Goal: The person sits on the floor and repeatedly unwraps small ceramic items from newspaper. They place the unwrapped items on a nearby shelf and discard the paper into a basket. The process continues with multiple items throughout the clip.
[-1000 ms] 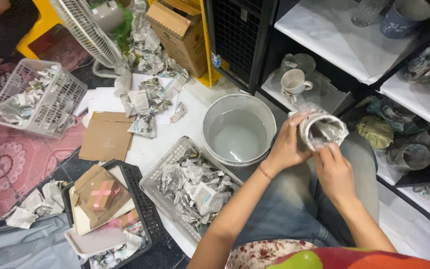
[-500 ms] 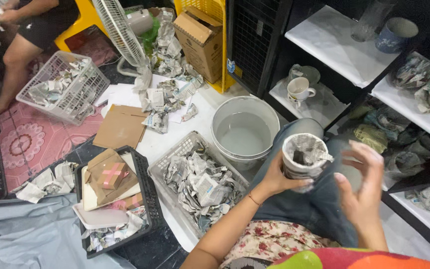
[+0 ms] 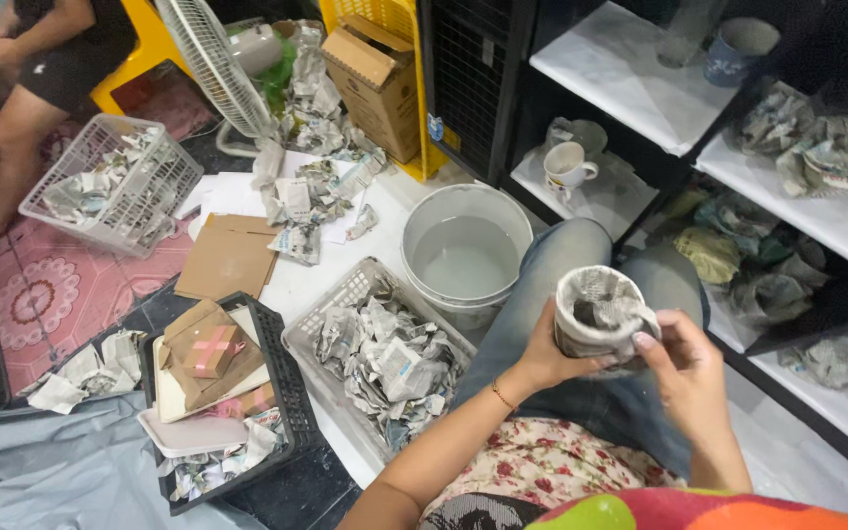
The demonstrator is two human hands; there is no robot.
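Observation:
My left hand (image 3: pixel 548 355) grips the side of a cup wrapped in newspaper (image 3: pixel 596 312), holding it upright above my lap. Crumpled paper fills the cup's mouth. My right hand (image 3: pixel 681 368) touches the wrapped cup's right rim with its fingertips. Just left of my knee sits a grey basket (image 3: pixel 338 294) full of crumpled newspaper bundles. Behind it stands a white plastic bucket (image 3: pixel 422 231).
Shelves at right (image 3: pixel 609 61) hold a white mug (image 3: pixel 569 167), a blue cup (image 3: pixel 735 49) and more wrapped bundles. A black crate (image 3: pixel 285 383) with cardboard lies at left. A fan (image 3: pixel 210 61), a cardboard box (image 3: pixel 380 80), a white basket (image 3: pixel 171 185) and another seated person (image 3: pixel 43 79) are farther back.
The wrapped cup has come down from near the shelf toward my lap and turned upright. My right hand let go briefly, then returned to its rim. The view shifted.

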